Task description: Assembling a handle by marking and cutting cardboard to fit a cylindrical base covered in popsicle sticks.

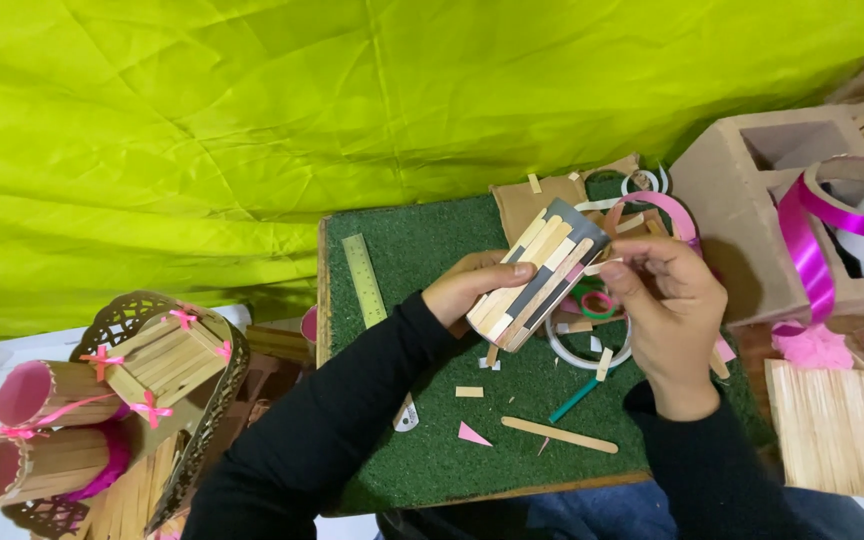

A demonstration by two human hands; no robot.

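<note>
My left hand (472, 288) grips a grey cylinder (540, 275) partly covered with wooden craft sticks, held tilted over a green turf mat (422, 440). My right hand (664, 300) pinches one stick against the cylinder's upper right end. Loose craft sticks (559, 435), small wood offcuts (469, 392), a pink paper triangle (472, 435) and a green pencil-like tool (574, 400) lie on the mat below my hands. A white tape ring (582, 355) lies under my right hand.
A translucent ruler (364, 280) lies on the mat's left. Finished stick holders with pink bows (102, 400) stand at the left. A cardboard box (752, 190) with magenta ribbon (812, 250) sits at the right, a stick panel (830, 430) below it. Yellow-green cloth (252, 120) hangs behind.
</note>
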